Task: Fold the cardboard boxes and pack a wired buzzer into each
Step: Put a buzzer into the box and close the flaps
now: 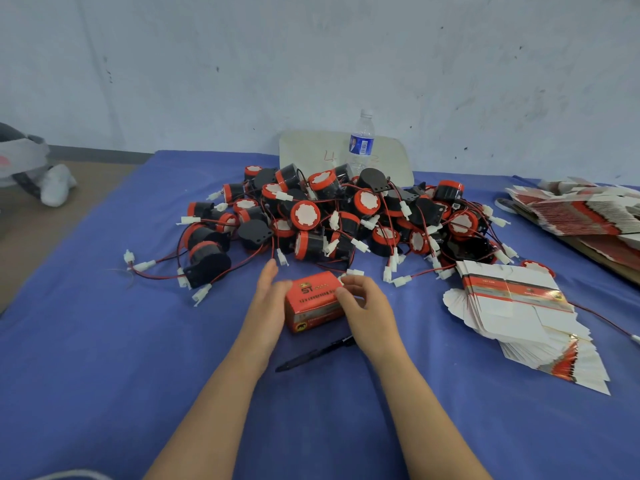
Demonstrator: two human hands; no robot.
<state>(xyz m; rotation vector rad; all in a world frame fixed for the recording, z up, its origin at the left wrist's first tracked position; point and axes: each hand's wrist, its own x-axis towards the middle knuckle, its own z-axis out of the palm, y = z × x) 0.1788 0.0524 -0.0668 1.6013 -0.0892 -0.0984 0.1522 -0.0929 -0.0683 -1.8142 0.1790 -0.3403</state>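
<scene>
Left hand: flat, fingers straight and together, palm pressed against the left end of the red box, not gripping. Right hand: fingers curled over the box's right end, thumb and fingertips pinching at the top right edge, so grasping the box. Both forearms bare, entering from the bottom edge.

Red box: folded up into shape, sitting on the blue cloth between the two hands, near the middle of the table. Orange-red top with "ST" print facing up, dark logo on the near face. Right end closed or not: cannot tell, hidden by fingers. Contents not visible.

Just nearer than the box: black pen, lying flat at a slant, one end tucked under the right wrist.

Behind the box: big pile of wired buzzers, black bodies with red rings and white faces, red and black leads with white plugs tangled and spilling toward the hands. Nearest plugs just beside the fingertips of both hands.

Right of the hands: stack of flat boxes, fanned out, white and red, unfolded, apart from the right hand. Farther right at the table's edge: second stack of the same.

Behind the pile: clear water bottle, upright, blue label, in front of a white card set against the wall. Far left, off the table: white shoe.
</scene>
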